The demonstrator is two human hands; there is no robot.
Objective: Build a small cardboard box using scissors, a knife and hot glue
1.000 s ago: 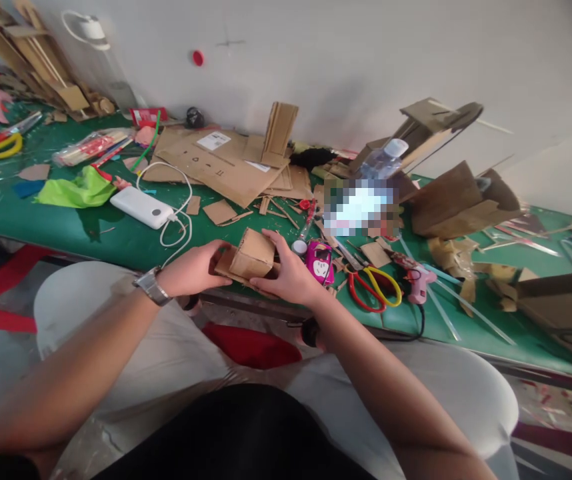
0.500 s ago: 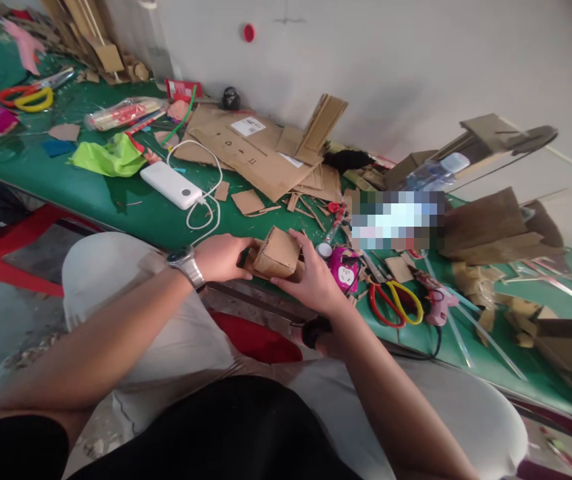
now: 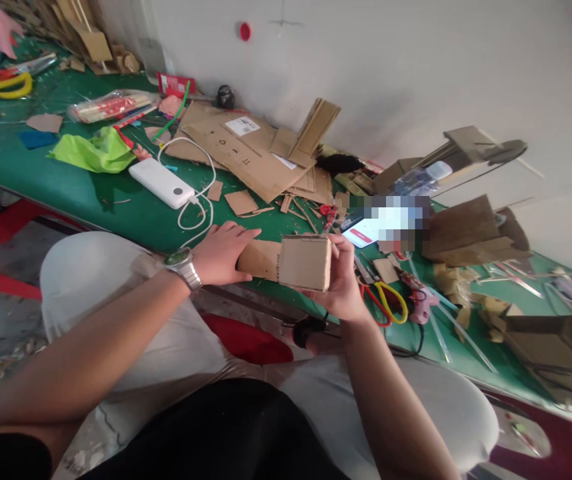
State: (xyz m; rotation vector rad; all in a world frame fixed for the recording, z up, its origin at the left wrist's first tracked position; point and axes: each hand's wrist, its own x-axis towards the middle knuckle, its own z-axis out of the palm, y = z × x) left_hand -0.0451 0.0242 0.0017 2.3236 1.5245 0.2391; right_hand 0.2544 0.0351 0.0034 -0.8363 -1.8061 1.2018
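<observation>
A small cardboard box with a flat pale face is held over the table's near edge. A brown cardboard strip with some print extends from its left side. My right hand grips the box at its right side, fingers behind and thumb underneath. My left hand, with a metal-banded watch at the wrist, is closed around the strip's left end between thumb and fingers. Part of that end is hidden by the hand.
On the green table lie a white power bank with a cable, cardboard sheets, a lit phone, red-and-yellow scissors and a pink glue gun. A cardboard construction stands at right. A red stool is below.
The cardboard box has turned, showing its flat face and the strip at its left. My hands have moved farther apart. The view has shifted slightly, and the box now covers the purple object.
</observation>
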